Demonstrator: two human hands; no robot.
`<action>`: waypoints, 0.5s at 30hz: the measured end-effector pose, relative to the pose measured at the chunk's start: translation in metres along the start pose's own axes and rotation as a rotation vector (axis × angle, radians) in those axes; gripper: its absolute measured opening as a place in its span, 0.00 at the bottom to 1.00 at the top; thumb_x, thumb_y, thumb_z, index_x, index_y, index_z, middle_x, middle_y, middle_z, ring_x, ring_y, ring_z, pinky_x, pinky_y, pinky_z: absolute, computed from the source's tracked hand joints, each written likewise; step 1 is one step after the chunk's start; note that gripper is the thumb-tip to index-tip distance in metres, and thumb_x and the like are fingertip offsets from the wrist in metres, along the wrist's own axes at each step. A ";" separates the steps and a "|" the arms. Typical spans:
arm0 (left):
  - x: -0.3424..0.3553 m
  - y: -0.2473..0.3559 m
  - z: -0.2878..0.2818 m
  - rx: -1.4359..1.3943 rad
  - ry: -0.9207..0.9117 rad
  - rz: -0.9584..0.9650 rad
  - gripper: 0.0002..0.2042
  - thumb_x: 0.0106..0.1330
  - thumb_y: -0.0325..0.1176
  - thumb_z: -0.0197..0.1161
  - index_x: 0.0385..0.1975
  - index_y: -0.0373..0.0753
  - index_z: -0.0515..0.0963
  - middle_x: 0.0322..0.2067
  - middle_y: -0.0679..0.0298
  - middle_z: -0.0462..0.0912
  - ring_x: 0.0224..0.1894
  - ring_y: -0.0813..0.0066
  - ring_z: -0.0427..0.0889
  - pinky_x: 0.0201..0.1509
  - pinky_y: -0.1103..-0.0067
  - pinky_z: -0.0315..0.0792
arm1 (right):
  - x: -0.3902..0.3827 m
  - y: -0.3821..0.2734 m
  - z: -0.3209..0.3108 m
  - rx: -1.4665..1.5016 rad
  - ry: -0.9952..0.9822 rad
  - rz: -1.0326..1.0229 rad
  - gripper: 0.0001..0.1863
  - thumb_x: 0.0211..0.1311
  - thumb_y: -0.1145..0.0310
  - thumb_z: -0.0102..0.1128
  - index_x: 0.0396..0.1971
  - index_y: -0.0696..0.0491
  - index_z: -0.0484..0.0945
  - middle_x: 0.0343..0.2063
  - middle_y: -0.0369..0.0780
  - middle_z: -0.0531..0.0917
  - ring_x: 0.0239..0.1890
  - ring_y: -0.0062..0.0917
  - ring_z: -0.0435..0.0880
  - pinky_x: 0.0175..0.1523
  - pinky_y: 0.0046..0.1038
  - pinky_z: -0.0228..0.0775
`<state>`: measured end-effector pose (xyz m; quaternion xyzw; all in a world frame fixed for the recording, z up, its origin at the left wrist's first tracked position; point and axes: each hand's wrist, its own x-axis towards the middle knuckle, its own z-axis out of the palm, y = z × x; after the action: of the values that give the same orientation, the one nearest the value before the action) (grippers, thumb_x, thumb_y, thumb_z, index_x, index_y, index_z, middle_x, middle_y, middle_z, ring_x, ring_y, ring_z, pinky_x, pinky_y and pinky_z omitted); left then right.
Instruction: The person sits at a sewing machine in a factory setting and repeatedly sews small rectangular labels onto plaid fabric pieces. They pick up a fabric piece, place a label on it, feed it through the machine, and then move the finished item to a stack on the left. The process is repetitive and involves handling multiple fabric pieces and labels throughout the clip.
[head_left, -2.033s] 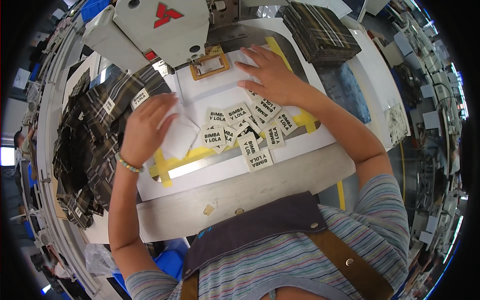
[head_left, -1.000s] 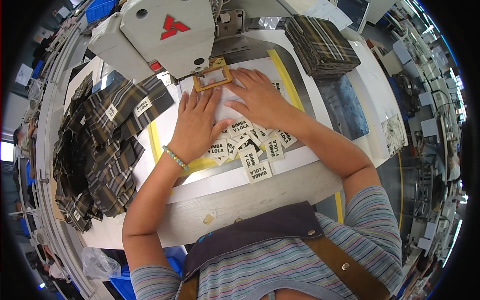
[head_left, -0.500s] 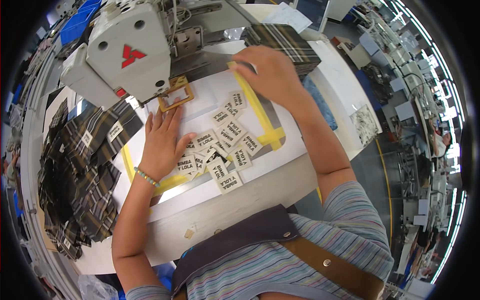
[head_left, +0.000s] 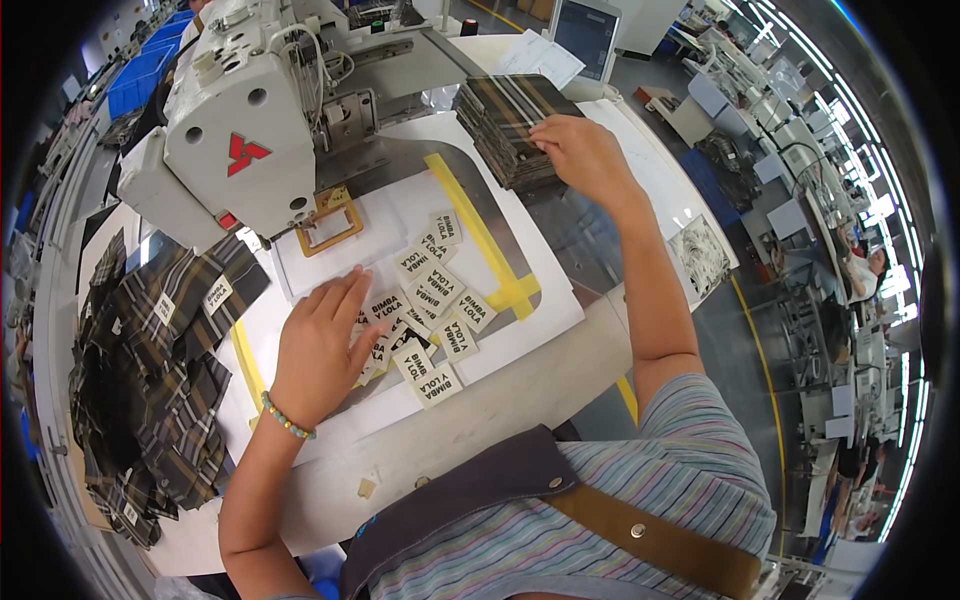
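- An amber rectangular clamp frame (head_left: 334,244) is being carried beneath the white metal sewing-machine head (head_left: 235,165), which is being seen just beyond and left of that frame.
- The bare left hand (head_left: 318,345) is being held palm down, on the wearer's side of the clamp frame; its fingers are being stretched nearly straight, with the thumb parted from them, and no grip is being shown.
- Square cream labels with black lettering (head_left: 435,290) are being spread in an overlapping cluster, right of the clamp frame and nearer the wearer; the leftmost are being partly covered by the left thumb.
- A neat stack of brown, black and white plaid fabric pieces (head_left: 505,110) is being supported well right of and beyond the clamp frame.
- The bare right hand (head_left: 592,160) is being placed at that stack's right edge, its fingers being drawn together; whether a piece is being gripped cannot be told.
- A loose heap of dark plaid fabric (head_left: 150,370) is being borne by the pale counter (head_left: 520,385), left of the clamp frame.
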<state>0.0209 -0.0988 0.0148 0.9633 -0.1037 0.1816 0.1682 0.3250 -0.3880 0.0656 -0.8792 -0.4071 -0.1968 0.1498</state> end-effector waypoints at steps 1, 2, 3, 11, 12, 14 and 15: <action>-0.001 0.002 -0.001 -0.023 -0.013 -0.005 0.29 0.68 0.39 0.72 0.64 0.28 0.75 0.61 0.47 0.82 0.59 0.48 0.82 0.61 0.61 0.77 | 0.002 -0.002 -0.001 -0.019 -0.022 0.018 0.09 0.66 0.70 0.65 0.42 0.54 0.90 0.46 0.39 0.90 0.45 0.42 0.89 0.52 0.37 0.82; -0.001 0.004 -0.001 -0.030 -0.014 -0.011 0.28 0.67 0.39 0.72 0.62 0.28 0.77 0.59 0.48 0.84 0.56 0.49 0.84 0.59 0.62 0.78 | 0.003 -0.004 -0.002 -0.034 -0.035 0.035 0.09 0.66 0.70 0.65 0.42 0.54 0.90 0.46 0.39 0.90 0.45 0.41 0.89 0.52 0.37 0.81; -0.002 0.004 0.000 -0.031 -0.012 -0.010 0.27 0.67 0.39 0.73 0.62 0.28 0.77 0.58 0.48 0.84 0.55 0.49 0.84 0.59 0.62 0.79 | 0.004 -0.006 -0.002 -0.050 -0.049 0.053 0.09 0.66 0.70 0.65 0.42 0.54 0.90 0.46 0.39 0.90 0.45 0.41 0.89 0.51 0.37 0.81; -0.004 0.007 -0.005 -0.081 0.007 0.018 0.25 0.65 0.36 0.74 0.59 0.29 0.80 0.56 0.50 0.86 0.51 0.51 0.86 0.55 0.64 0.81 | -0.003 0.000 0.002 -0.095 0.023 -0.090 0.08 0.65 0.71 0.66 0.41 0.55 0.89 0.42 0.38 0.90 0.44 0.37 0.89 0.48 0.36 0.82; -0.003 0.007 -0.004 -0.081 0.010 0.026 0.25 0.65 0.36 0.74 0.59 0.30 0.80 0.56 0.50 0.86 0.51 0.51 0.86 0.55 0.64 0.81 | -0.004 0.003 0.002 -0.093 0.019 -0.124 0.08 0.65 0.72 0.67 0.41 0.55 0.89 0.42 0.37 0.90 0.43 0.36 0.89 0.48 0.36 0.82; -0.005 0.007 -0.003 -0.077 0.013 0.038 0.24 0.65 0.35 0.74 0.59 0.30 0.80 0.56 0.50 0.86 0.51 0.51 0.86 0.55 0.64 0.81 | -0.005 0.005 -0.001 -0.082 0.012 -0.165 0.07 0.64 0.72 0.67 0.40 0.55 0.89 0.41 0.37 0.90 0.43 0.36 0.89 0.47 0.35 0.82; -0.004 0.007 -0.002 -0.086 0.016 0.037 0.24 0.65 0.35 0.74 0.58 0.30 0.80 0.56 0.50 0.86 0.51 0.51 0.86 0.55 0.64 0.81 | -0.006 0.004 -0.005 -0.072 0.009 -0.173 0.07 0.64 0.72 0.68 0.39 0.55 0.89 0.41 0.37 0.90 0.43 0.36 0.89 0.47 0.35 0.82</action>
<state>0.0145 -0.1039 0.0166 0.9517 -0.1278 0.1875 0.2069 0.3236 -0.3964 0.0669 -0.8447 -0.4737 -0.2273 0.1024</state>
